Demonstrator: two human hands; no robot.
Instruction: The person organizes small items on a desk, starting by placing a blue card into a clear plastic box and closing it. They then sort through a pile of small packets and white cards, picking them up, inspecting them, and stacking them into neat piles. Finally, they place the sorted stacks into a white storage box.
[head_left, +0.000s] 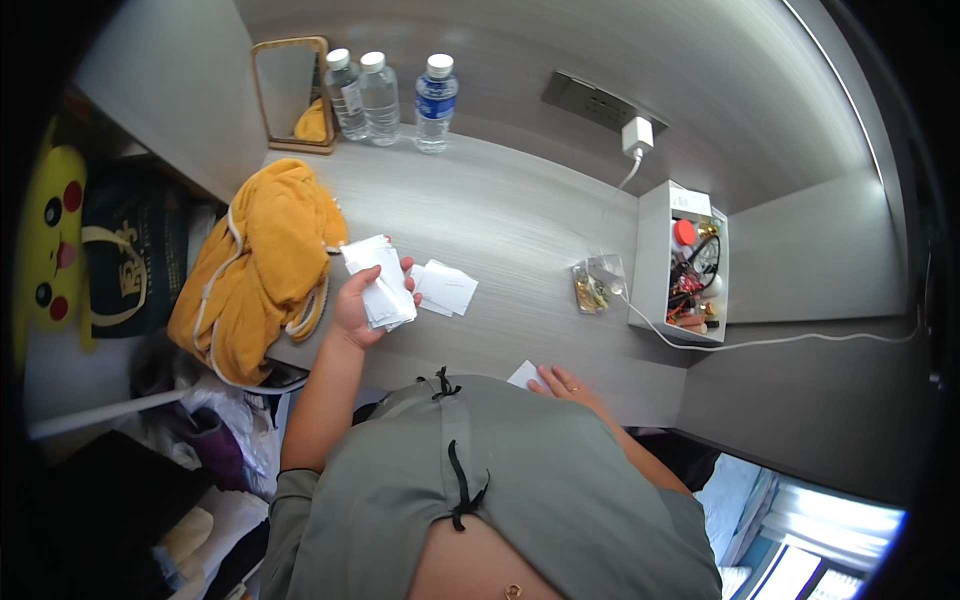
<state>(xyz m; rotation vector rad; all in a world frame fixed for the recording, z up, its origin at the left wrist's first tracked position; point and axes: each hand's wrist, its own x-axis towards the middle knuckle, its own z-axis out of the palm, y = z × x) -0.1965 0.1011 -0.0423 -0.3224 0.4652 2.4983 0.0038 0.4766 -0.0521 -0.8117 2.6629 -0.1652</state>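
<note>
A stack of white paper cards (382, 289) is in my left hand (356, 307), the thumb across its top and the fingertips showing along its right side. Just right of that hand, a few more white cards (448, 287) lie overlapped on the grey desk. My right hand (562, 384) rests at the desk's near edge, its fingers on another white card (527, 375). My shirt hides part of that card, and whether the fingers grip it is unclear.
An orange cloth (277, 255) is heaped at the left. Behind stand a wood-framed mirror (289, 94) and three plastic bottles (435, 105). Rightward are a small clear box (598, 285), an open white box of small items (652, 262), and a white cable (795, 339) from a charger (637, 136).
</note>
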